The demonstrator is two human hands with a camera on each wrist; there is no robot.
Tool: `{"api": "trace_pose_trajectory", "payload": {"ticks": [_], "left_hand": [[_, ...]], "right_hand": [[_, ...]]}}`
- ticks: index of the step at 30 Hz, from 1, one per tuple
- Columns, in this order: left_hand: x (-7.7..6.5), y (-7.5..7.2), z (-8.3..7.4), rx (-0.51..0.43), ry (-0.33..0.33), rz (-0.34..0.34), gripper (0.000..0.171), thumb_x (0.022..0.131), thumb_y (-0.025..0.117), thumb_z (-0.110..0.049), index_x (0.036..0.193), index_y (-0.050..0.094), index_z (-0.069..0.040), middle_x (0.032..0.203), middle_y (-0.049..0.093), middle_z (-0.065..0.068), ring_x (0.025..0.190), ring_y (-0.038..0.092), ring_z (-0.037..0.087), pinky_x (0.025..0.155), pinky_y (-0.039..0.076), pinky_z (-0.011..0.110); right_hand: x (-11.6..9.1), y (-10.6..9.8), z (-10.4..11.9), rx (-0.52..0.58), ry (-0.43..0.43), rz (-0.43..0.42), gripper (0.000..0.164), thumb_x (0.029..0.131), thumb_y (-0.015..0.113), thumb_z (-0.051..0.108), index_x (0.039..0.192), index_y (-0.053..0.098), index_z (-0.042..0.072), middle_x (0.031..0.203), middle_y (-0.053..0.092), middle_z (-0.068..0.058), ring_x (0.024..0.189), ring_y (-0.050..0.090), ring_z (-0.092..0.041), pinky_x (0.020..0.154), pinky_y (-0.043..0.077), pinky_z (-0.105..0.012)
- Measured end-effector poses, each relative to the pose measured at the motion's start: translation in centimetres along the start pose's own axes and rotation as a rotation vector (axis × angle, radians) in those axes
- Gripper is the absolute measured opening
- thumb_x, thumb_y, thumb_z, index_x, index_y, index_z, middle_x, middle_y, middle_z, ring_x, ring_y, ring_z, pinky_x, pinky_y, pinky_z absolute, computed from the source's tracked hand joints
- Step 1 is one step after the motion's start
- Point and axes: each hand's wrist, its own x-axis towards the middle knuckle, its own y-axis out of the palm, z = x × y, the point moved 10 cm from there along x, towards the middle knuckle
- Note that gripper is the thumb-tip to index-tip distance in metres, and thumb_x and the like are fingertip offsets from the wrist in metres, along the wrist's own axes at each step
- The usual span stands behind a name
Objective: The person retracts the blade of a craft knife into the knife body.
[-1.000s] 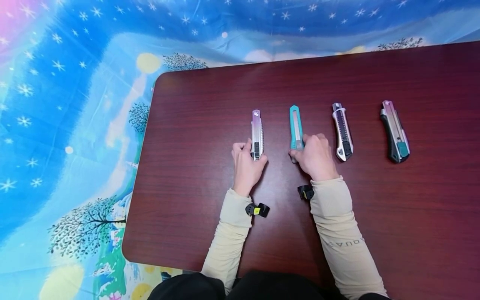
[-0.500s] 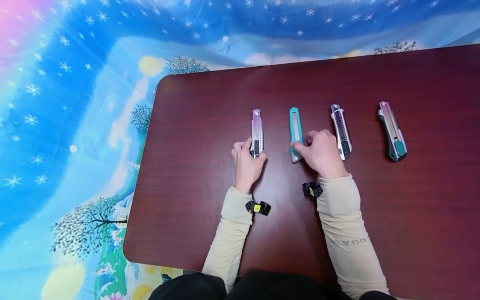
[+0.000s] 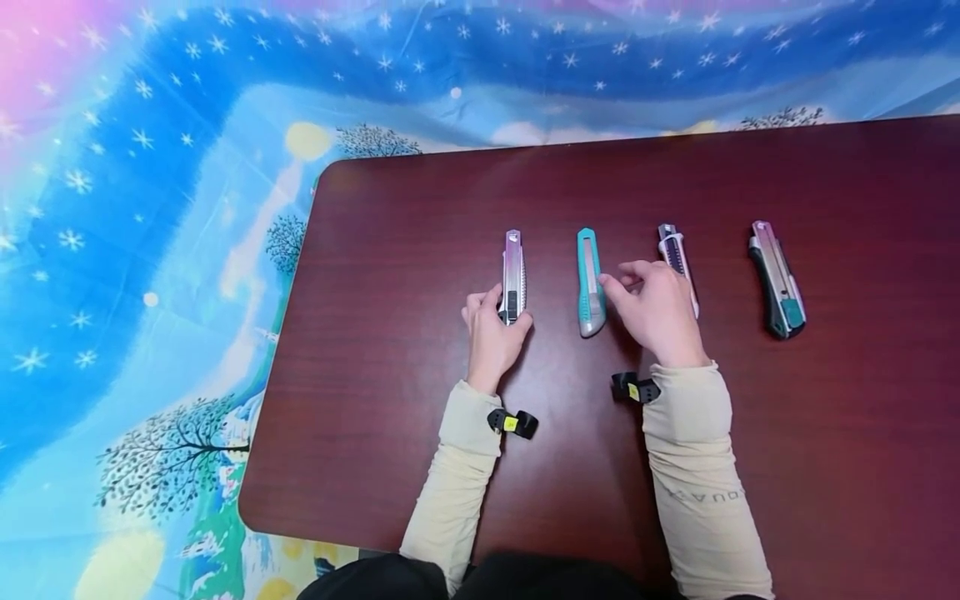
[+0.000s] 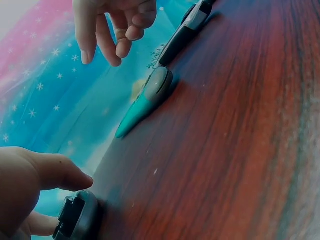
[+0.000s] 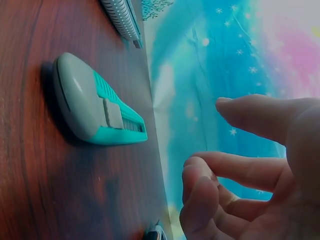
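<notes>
Box cutters lie apart in a row on the dark red table. My left hand [image 3: 495,337] holds the lower end of the silver box cutter [image 3: 513,267], index finger on one side and thumb on the other. In the left wrist view its thumb lies at the cutter's dark end [image 4: 86,220]. The teal box cutter [image 3: 582,292], with a grey end, lies flat on the table, shown whole in the right wrist view. Beside it my right hand [image 3: 660,308] hovers with loosely bent fingers and nothing between them. This hand partly covers the white and black box cutter [image 3: 672,250].
A black and silver box cutter with a teal slider [image 3: 777,287] lies farthest right. Behind and left of the table [image 3: 390,350] hangs a blue patterned cloth [image 3: 180,208]. Each wrist wears a small black camera, such as the left one [image 3: 513,422].
My right hand has let go of the teal box cutter and moved right, toward the white and black one. My left hand stays at the silver box cutter. The head view has shifted slightly.
</notes>
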Motion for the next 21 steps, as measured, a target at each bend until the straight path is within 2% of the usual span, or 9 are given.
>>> {"api": "trace_pose_trajectory", "payload": {"ticks": [9, 21], "left_hand": [[0.0, -0.2, -0.1, -0.031, 0.011, -0.009, 0.058, 0.072, 0.068, -0.024, 0.125, 0.051, -0.007, 0.107, 0.045, 0.010, 0.099, 0.036, 0.024, 0.083, 0.039, 0.033], [0.0, -0.4, -0.1, -0.044, 0.021, -0.018, 0.057, 0.074, 0.065, -0.026, 0.125, 0.051, -0.005, 0.107, 0.046, 0.011, 0.099, 0.037, 0.025, 0.084, 0.039, 0.033]], "right_hand": [[0.0, -1.2, 0.2, 0.028, -0.032, -0.056, 0.036, 0.086, 0.055, 0.034, 0.103, 0.065, 0.004, 0.086, 0.062, -0.011, 0.075, 0.057, -0.021, 0.065, 0.042, -0.033], [-0.2, -2.4, 0.2, 0.042, -0.065, -0.124, 0.030, 0.087, 0.055, 0.030, 0.101, 0.067, 0.008, 0.083, 0.061, -0.007, 0.069, 0.052, -0.016, 0.061, 0.037, -0.026]]}}
